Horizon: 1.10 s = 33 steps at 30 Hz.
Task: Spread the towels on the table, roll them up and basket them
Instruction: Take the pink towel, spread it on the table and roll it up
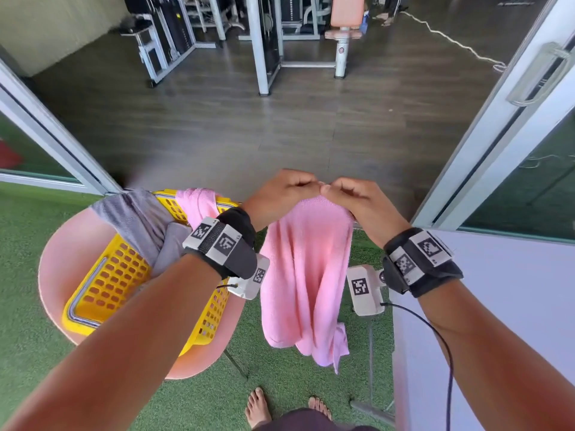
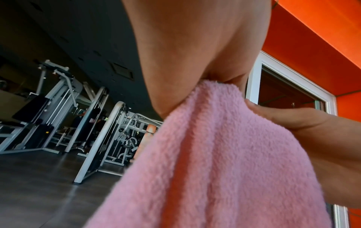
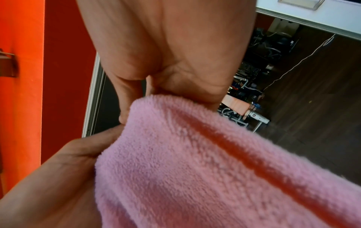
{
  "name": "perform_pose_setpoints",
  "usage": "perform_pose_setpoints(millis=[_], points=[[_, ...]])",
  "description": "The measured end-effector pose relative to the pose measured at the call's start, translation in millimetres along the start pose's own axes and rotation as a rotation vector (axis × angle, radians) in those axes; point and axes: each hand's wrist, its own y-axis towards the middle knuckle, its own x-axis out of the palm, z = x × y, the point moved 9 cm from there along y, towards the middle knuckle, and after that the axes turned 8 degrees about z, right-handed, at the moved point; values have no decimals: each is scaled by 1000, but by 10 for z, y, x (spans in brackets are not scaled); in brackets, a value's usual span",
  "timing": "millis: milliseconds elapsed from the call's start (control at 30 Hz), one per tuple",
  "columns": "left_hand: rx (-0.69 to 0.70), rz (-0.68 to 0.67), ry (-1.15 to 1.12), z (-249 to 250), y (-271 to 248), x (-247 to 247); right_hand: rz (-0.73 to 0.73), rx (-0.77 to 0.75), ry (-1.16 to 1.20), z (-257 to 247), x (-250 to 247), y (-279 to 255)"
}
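A pink towel (image 1: pixel 303 275) hangs in the air between my arms, its lower end bunched above the green turf. My left hand (image 1: pixel 284 189) and right hand (image 1: pixel 348 194) pinch its top edge side by side, knuckles nearly touching. In the left wrist view the pink towel (image 2: pixel 224 162) drops from my left hand (image 2: pixel 195 61), with my right hand (image 2: pixel 293 117) gripping beside it. The right wrist view shows the pink towel (image 3: pixel 215 169) under my right hand (image 3: pixel 166 54). A yellow basket (image 1: pixel 124 281) sits on a pink chair (image 1: pixel 59 275) at my left.
A grey towel (image 1: pixel 146 225) and a second pink towel (image 1: pixel 194 203) drape over the basket's far rim. A pale table (image 1: pixel 513 306) stands at my right. Sliding glass doors frame a dark gym floor (image 1: pixel 249 126) with weight machines behind. My bare feet stand on the turf.
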Motion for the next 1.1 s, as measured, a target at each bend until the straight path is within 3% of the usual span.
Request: perform_pose_setpoints(millis=[167, 267, 333, 400, 533, 633, 800, 933, 1000, 1100], points=[[97, 17, 98, 61, 101, -196, -14, 52, 47, 166, 109, -5], [148, 199, 86, 51, 134, -545, -13, 85, 42, 304, 78, -77], [122, 309, -28, -86, 101, -675, 11, 24, -33, 216, 15, -67], [52, 261, -123, -245, 42, -501, 44, -67, -98, 18, -30, 27], [-73, 20, -364, -269, -52, -4, 20, -155, -166, -271, 104, 265], [-62, 58, -462, -204, -9, -123, 64, -141, -111, -320, 111, 347], [11, 168, -329, -21, 48, -468, 32, -28, -52, 6, 198, 228], [-6, 265, -233, -57, 61, -637, 59, -46, -115, 59, 154, 142], [-30, 163, -264, -127, -5, -399, 140, -102, -117, -140, 18, 229], [-35, -43, -332, -84, -98, -66, 122, -176, -107, -396, 26, 328]])
